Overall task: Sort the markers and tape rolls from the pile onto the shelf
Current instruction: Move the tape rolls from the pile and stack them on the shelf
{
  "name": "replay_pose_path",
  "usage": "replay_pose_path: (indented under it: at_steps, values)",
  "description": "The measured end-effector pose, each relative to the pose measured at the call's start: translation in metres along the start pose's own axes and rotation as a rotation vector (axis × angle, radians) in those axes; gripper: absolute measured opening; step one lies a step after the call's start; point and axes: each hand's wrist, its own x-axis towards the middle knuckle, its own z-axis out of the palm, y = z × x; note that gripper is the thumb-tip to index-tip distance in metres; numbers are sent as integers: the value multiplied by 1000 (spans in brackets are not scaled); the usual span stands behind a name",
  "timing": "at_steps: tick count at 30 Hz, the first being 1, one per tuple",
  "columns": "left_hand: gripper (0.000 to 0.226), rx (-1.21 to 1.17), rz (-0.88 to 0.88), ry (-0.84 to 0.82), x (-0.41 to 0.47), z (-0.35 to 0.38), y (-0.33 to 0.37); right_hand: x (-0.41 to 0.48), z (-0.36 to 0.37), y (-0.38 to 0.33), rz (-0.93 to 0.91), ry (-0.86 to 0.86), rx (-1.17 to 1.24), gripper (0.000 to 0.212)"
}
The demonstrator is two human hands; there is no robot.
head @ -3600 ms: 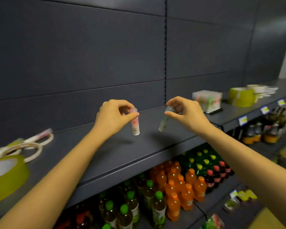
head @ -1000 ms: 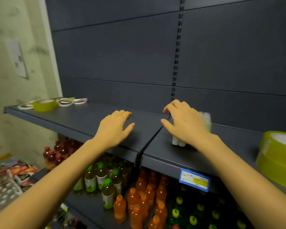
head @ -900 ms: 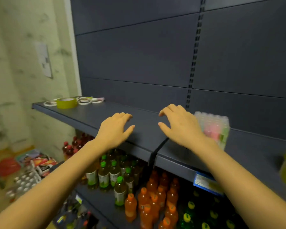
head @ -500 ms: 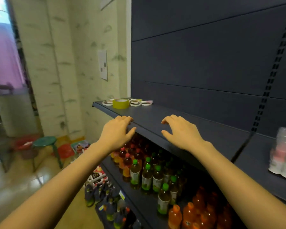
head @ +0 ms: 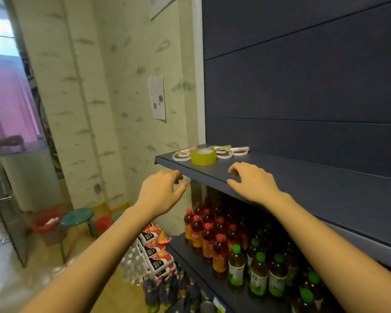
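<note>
With the markers dropped off earlier, both hands, left hand (head: 160, 190) and right hand (head: 251, 184), are empty, fingers released, and brought back near the pile (head: 209, 153) at the shelf (head: 303, 184) end for another pick.

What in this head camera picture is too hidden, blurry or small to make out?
- Paper notice on the wall: print too small and blurred.
- Pile behind the yellow tape roll: flat rings overlap, so their count is unclear.
- Bottles on the lower shelf: back rows lost in shadow.
- Left hand, right hand: palms face away.
</note>
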Motion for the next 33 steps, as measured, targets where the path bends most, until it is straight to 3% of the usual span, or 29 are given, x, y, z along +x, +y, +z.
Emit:
replay_pose_path:
  at_steps: [11, 18, 25, 29, 33]
  values:
    - [31, -118, -13, 15, 66, 62, -59, 87, 34, 6, 136, -71, -101, 33]
    - [38, -138, -126, -14, 150, 112, -73, 156, 57, 37, 236, -50, -115, 26]
    - [57, -209, -264, -218, 238, 159, -90, 225, 70, 71, 346, -59, -134, 23]
    - [64, -178, -196, -386, 275, 182, -98, 247, 83, 84, 392, -80, -161, 22]
    - [60, -322, -148, -587, 308, 196, -111, 268, 97, 92, 483, -128, -220, 34]
